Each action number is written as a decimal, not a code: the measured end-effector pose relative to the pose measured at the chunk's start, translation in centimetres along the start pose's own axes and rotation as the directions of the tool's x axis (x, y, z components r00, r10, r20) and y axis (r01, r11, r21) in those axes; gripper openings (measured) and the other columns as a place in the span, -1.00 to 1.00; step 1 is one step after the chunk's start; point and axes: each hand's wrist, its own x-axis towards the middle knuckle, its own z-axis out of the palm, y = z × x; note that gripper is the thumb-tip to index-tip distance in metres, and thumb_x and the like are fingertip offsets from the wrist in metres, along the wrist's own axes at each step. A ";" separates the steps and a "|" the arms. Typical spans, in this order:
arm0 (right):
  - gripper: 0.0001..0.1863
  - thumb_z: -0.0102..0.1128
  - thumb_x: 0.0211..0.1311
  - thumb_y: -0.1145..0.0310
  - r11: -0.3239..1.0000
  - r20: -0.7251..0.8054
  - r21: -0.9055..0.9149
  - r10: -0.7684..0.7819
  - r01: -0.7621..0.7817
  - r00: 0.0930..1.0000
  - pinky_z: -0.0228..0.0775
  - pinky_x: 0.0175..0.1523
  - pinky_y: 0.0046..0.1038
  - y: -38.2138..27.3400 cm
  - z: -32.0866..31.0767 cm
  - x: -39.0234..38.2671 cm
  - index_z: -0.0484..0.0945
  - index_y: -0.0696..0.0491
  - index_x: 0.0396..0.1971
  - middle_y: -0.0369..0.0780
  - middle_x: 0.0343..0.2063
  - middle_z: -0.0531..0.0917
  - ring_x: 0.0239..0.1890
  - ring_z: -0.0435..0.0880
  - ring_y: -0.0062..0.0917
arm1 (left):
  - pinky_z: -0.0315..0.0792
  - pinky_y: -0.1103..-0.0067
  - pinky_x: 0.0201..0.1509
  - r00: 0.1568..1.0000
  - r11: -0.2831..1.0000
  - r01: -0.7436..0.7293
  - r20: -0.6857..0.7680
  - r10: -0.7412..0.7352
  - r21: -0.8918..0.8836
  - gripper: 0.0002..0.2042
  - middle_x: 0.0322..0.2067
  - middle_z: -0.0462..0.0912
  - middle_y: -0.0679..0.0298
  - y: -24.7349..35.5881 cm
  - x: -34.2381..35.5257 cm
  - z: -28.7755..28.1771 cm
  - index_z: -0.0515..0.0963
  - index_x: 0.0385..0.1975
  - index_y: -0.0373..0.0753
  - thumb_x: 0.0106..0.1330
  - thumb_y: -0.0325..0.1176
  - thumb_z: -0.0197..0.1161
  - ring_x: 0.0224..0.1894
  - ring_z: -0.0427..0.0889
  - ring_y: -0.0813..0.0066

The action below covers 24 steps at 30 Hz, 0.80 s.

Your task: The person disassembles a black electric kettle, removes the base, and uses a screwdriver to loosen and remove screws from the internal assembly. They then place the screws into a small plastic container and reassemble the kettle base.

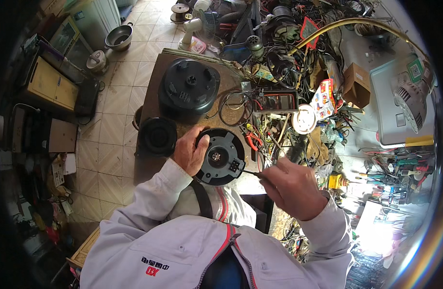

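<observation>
1. Here, my left hand (190, 150) clamps the rim of the round black plastic appliance base (221, 156) at the brown bench's near edge.
2. My right hand (293, 185) grips a thin dark screwdriver (250, 173), tip at the base's connector.
3. Beyond stand a black domed housing (188, 86) and a black ring-shaped cover (157, 136).

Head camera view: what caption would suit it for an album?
Left hand steadies a round black disc part; right hand points a thin tool at it.

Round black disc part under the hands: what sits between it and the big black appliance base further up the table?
Head view: a bare strip of brown tabletop separates the disc part from the appliance base; a smaller black round part sits left of the gap.
</observation>
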 end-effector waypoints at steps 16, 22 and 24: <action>-0.84 0.40 0.05 0.46 0.996 -0.117 0.046 0.081 -0.076 0.990 0.54 -0.36 -0.25 -1.0 0.1 -0.3 0.58 0.07 -0.38 -0.15 -0.38 0.63 -0.31 0.71 -0.22 | 0.56 0.30 0.06 0.999 0.999 0.037 -0.017 -0.037 -0.009 -0.67 -0.12 0.70 -0.14 0.3 0.1 0.2 0.58 0.04 -0.39 0.45 -0.28 0.20 -0.04 0.71 -0.07; -0.82 0.44 0.09 0.40 0.985 -0.299 0.170 0.011 0.042 0.954 0.52 -0.42 -0.25 -1.5 1.0 0.2 0.59 0.08 -0.39 -0.17 -0.46 0.64 -0.41 0.71 -0.25 | 0.56 0.30 0.05 0.999 0.999 0.033 -0.010 -0.033 -0.031 -0.68 -0.13 0.71 -0.12 0.0 0.1 0.3 0.58 0.05 -0.38 0.45 -0.28 0.20 -0.06 0.71 -0.06; -0.81 0.46 0.08 0.40 0.989 -0.196 0.080 0.136 -0.123 0.971 0.54 -0.38 -0.24 -1.4 0.7 -0.3 0.62 0.09 -0.35 -0.17 -0.42 0.65 -0.40 0.72 -0.25 | 0.56 0.30 0.04 0.999 0.997 0.043 -0.011 -0.043 -0.057 -0.68 -0.13 0.71 -0.11 -0.5 0.0 0.4 0.58 0.05 -0.38 0.45 -0.29 0.20 -0.07 0.71 -0.06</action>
